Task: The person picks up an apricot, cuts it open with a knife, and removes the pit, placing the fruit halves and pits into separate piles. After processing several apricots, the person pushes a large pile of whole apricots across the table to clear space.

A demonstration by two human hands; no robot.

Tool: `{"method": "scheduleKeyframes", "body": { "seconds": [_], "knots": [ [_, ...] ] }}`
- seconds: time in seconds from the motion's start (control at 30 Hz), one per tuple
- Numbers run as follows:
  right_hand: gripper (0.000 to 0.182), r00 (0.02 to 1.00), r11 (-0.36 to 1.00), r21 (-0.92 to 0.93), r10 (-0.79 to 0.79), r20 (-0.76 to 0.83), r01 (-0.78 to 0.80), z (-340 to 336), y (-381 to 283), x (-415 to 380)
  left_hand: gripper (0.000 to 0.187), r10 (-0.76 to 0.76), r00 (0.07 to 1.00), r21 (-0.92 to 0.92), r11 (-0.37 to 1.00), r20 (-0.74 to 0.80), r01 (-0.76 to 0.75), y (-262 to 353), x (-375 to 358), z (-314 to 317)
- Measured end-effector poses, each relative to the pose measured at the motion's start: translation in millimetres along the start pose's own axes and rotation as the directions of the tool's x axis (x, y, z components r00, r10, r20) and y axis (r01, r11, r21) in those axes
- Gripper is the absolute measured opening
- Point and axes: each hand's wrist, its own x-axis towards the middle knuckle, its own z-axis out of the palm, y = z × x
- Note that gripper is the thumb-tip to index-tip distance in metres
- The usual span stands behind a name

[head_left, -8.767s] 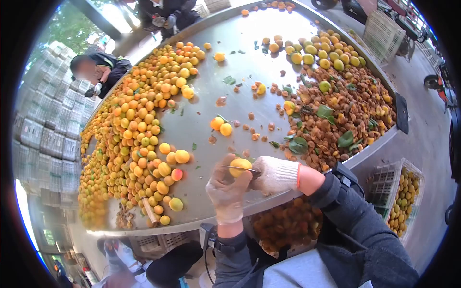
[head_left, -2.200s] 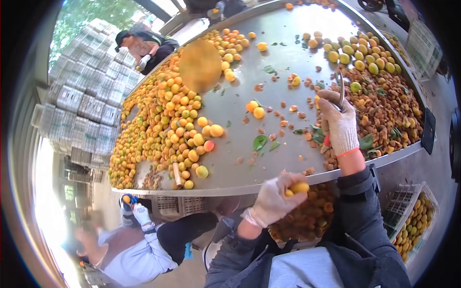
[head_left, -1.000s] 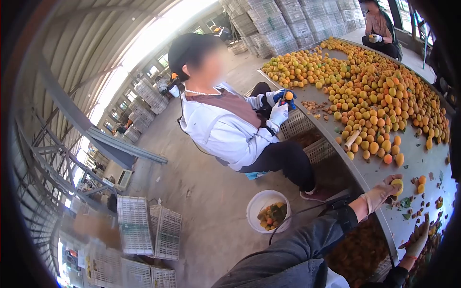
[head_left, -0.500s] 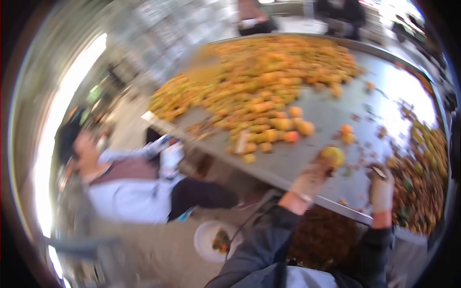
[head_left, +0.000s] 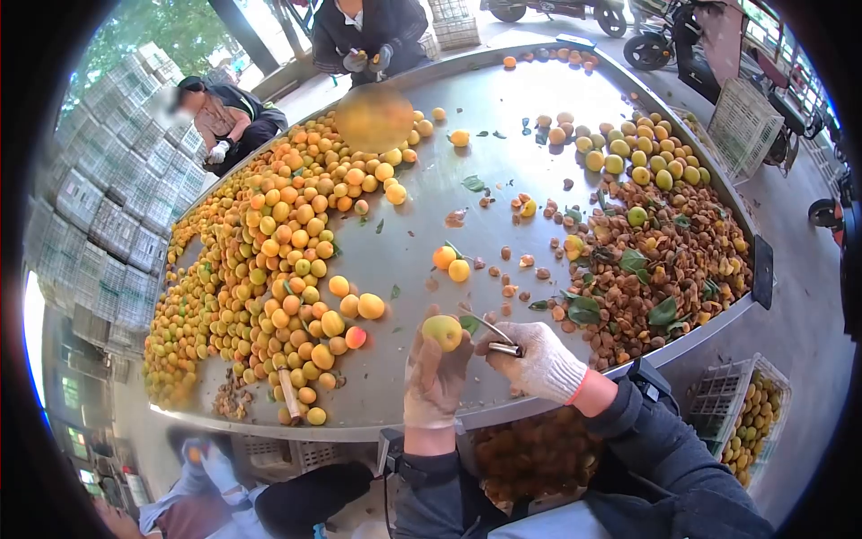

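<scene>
A yellow-green apricot [head_left: 443, 332] sits at the fingertips of my left hand [head_left: 433, 386], which is closed around its lower side in a soiled white work glove. Beside it, my gloved right hand [head_left: 539, 361] grips a small metal knife [head_left: 505, 348], whose thin blade slants up and left toward the apricot. Both hands are over the near edge of the metal table [head_left: 404, 310]. Two apricots [head_left: 459, 269] lie together just beyond my hands. To the right is a heap of brown pits and scraps [head_left: 628, 269] mixed with leaves.
Whole apricots [head_left: 269, 251] are heaped on the table's left; more lie far right [head_left: 664, 153]. A wooden-handled tool [head_left: 286, 393] rests near the front edge. Co-workers are at the lower left [head_left: 211, 490], far left [head_left: 235, 117] and far side [head_left: 373, 36]. A crate of fruit [head_left: 752, 409] stands right.
The view has swung to the right and sharpened. My hands have come closer together, bringing the knife near the apricot, which is still in my left hand.
</scene>
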Motion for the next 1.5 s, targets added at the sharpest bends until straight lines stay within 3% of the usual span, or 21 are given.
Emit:
{"method": "scheduleKeyframes", "body": {
  "seconds": [0.03,0.1,0.2,0.43,0.5,0.53,0.6,0.73,0.8,0.83,0.9,1.03,1.1,1.13,1.2,1.23,1.3,1.33,1.37,1.4,1.5],
  "knots": [
    [0.018,1.0,1.0,0.0,0.001,-0.003,-0.001,0.8,2.6,-0.5,0.054,-0.003,1.0,-0.001,1.0,0.002,0.003,-0.4,0.0,2.2],
    [0.018,0.986,0.971,-0.169,-0.167,0.022,0.168,2.6,12.3,-1.9,0.054,0.054,0.998,0.1,0.993,0.043,-0.059,-2.2,-1.8,12.3],
    [0.016,0.975,0.967,-0.136,-0.219,-0.03,0.214,6.7,19.2,-2.5,0.052,0.046,0.995,0.136,0.989,0.084,-0.057,-5.3,-6.3,22.0],
    [0.02,0.98,0.933,-0.318,-0.195,-0.048,0.17,3.1,11.0,-2.6,0.049,0.048,0.997,0.167,0.984,0.064,-0.058,-15.6,-8.0,29.5],
    [0.019,0.98,0.922,-0.356,-0.187,-0.062,0.153,3.8,13.6,-0.6,0.053,0.075,0.996,0.444,0.895,-0.041,-0.049,-16.3,-10.9,33.5],
    [0.019,0.981,0.923,-0.355,-0.183,-0.064,0.149,2.4,15.1,0.8,0.053,0.071,0.997,0.444,0.895,-0.043,-0.044,-17.4,-11.8,35.7],
    [0.017,0.992,0.908,-0.401,-0.13,-0.004,0.117,-2.4,16.4,3.3,0.056,0.205,0.975,0.753,0.627,0.089,-0.201,-19.4,-13.4,40.5],
    [0.016,0.995,0.933,-0.346,-0.095,0.018,0.095,-5.1,11.8,2.4,0.055,0.161,0.981,0.79,0.586,0.104,-0.18,-13.5,-15.1,47.5],
    [0.017,0.983,0.919,-0.356,-0.184,-0.01,0.169,-4.1,10.0,2.7,0.06,0.102,0.993,0.454,0.884,0.053,-0.115,-13.1,-15.5,52.5],
    [0.017,0.982,0.917,-0.359,-0.189,-0.006,0.174,-2.7,11.1,3.1,0.06,0.108,0.993,0.452,0.884,0.056,-0.122,-13.5,-15.0,48.0],
    [0.02,0.958,0.87,-0.432,-0.283,-0.042,0.238,1.0,18.2,3.6,0.057,-0.019,0.999,0.411,0.911,-0.034,0.031,-15.0,-15.3,37.3],
    [0.022,0.952,0.855,-0.445,-0.307,-0.016,0.268,1.4,25.3,5.6,0.053,0.0,0.997,0.484,0.874,-0.073,0.036,-10.4,-22.8,44.5],
    [0.024,0.969,0.863,-0.454,-0.245,0.005,0.221,0.9,23.5,6.0,0.051,0.19,0.982,0.885,0.453,0.022,-0.107,-8.3,-24.1,47.5],
    [0.024,0.97,0.864,-0.454,-0.244,0.004,0.219,0.7,24.6,8.1,0.051,0.189,0.982,0.885,0.453,0.021,-0.106,-7.8,-24.0,46.6],
    [0.022,0.974,0.797,-0.564,-0.215,0.072,0.218,-0.3,27.8,12.8,0.05,0.221,0.93,0.948,-0.19,0.294,-0.254,-7.8,-22.4,44.0],
    [0.022,0.974,0.796,-0.566,-0.214,0.068,0.215,-0.2,26.6,11.7,0.05,0.219,0.93,0.948,-0.187,0.296,-0.258,-9.9,-22.1,41.4],
    [0.025,0.975,0.887,-0.408,-0.214,0.053,0.217,1.6,23.2,9.7,0.047,0.288,0.926,0.875,0.345,0.244,-0.338,-15.2,-21.9,34.9],
    [0.025,0.975,0.885,-0.411,-0.215,0.053,0.217,2.6,22.8,9.4,0.047,0.29,0.925,0.874,0.347,0.245,-0.34,-14.4,-20.4,33.4],
    [0.025,0.965,0.876,-0.417,-0.262,0.016,0.245,4.1,23.3,9.4,0.047,0.184,0.971,0.721,0.652,0.153,-0.237,-12.0,-18.6,31.6],
    [0.026,0.951,0.866,-0.421,-0.309,-0.023,0.271,5.6,24.9,9.4,0.048,0.047,0.994,0.484,0.871,0.099,-0.089,-10.4,-17.6,30.7],
    [0.025,0.917,0.836,-0.428,-0.398,-0.042,0.343,8.6,33.1,9.6,0.049,-0.03,0.998,0.507,0.862,0.051,0.0,-8.8,-20.7,35.0]
  ]
}}
